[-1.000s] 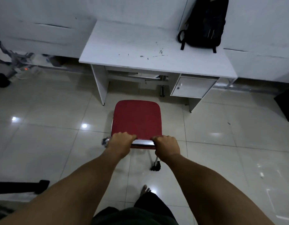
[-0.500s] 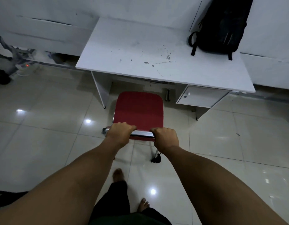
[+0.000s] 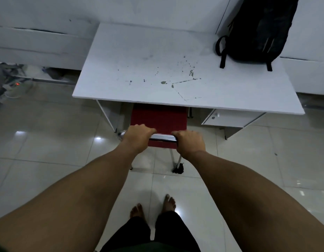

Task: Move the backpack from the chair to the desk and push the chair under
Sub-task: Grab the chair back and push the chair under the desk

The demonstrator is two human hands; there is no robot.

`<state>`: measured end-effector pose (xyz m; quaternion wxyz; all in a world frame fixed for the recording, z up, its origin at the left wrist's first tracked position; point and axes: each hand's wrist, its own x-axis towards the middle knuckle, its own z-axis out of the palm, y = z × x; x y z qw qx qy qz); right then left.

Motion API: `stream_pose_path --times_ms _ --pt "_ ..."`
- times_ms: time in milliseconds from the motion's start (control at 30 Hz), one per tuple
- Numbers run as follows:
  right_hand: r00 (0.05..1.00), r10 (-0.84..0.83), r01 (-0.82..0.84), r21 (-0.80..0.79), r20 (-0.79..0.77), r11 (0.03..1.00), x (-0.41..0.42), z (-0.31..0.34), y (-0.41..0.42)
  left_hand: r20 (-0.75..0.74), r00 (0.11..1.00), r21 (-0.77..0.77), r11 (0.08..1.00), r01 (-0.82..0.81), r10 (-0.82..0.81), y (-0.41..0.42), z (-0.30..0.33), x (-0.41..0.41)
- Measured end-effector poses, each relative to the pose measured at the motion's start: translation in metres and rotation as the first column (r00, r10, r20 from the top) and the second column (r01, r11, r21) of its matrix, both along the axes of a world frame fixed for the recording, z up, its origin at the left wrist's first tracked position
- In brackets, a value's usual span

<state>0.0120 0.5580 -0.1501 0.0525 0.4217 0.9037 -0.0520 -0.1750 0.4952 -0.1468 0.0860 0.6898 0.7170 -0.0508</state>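
Observation:
A black backpack (image 3: 255, 31) stands on the far right corner of the white desk (image 3: 139, 57), leaning against the wall. The red-seated chair (image 3: 158, 119) is partly under the desk; the front of its seat is hidden by the desktop edge. My left hand (image 3: 138, 138) and my right hand (image 3: 189, 143) both grip the chrome top bar of the chair's back, side by side, with a short stretch of bar showing between them.
A drawer cabinet (image 3: 228, 118) hangs under the desk's right side, close to the chair. The desk's left leg (image 3: 106, 115) stands just left of the seat. Cables and a power strip (image 3: 10, 84) lie on the tiled floor at left. My bare feet (image 3: 154, 206) stand behind the chair.
The chair has slid forward from the open floor until the front of its seat went under the desktop. Both hands kept their grip and I stepped closer to the desk.

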Motion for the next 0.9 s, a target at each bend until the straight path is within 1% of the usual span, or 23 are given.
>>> stream_pose_path --times_ms 200,433,567,900 --pt "1.0 -0.001 0.001 0.017 0.012 1.0 -0.01 -0.004 0.071 0.0 1.0 0.033 0.999 -0.003 0.003 0.066 -0.006 -0.009" --pt "1.0 0.002 -0.002 0.033 0.011 0.999 -0.021 -0.007 0.123 0.018 1.0 0.056 0.998 -0.022 0.021 0.114 -0.013 -0.023" --pt "1.0 -0.001 0.001 0.0 0.021 1.0 -0.029 -0.01 0.141 0.014 0.999 0.047 0.998 -0.032 0.031 0.129 -0.014 -0.031" --pt "0.997 0.066 -0.066 -0.004 0.044 0.998 -0.035 -0.01 0.157 -0.006 0.999 0.037 0.999 -0.033 0.033 0.143 -0.016 -0.043"
